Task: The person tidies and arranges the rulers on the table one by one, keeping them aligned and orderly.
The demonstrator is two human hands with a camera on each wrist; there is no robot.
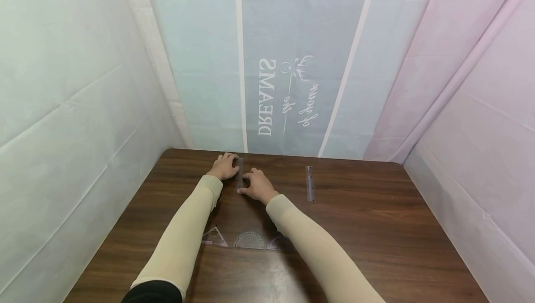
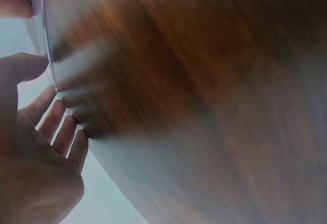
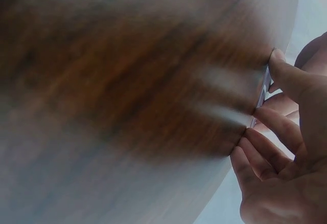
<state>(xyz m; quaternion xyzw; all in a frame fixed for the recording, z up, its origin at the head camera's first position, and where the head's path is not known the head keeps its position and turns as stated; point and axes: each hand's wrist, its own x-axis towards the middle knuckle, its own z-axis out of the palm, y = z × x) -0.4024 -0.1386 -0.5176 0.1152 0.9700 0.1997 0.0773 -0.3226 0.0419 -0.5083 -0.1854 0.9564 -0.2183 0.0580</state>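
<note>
A clear ruler (image 1: 240,173) lies lengthwise near the back edge of the brown wooden table (image 1: 368,228), between two hands. My left hand (image 1: 224,167) is at its far left side; in the left wrist view the thumb and index fingertip touch the edge of the ruler (image 2: 43,24), the other fingers spread on the tabletop. My right hand (image 1: 257,186) has its thumb at the near end and its index finger by the right side. The right wrist view shows the ruler (image 3: 263,88) edge-on between thumb and fingers, which are fairly straight.
Another clear ruler (image 1: 309,183) lies to the right, roughly parallel. Nearer, a set square (image 1: 215,236), a protractor (image 1: 249,240) and a second protractor (image 1: 279,243) form a row, partly covered by the sleeves. A printed cloth (image 1: 292,29) hangs behind the table.
</note>
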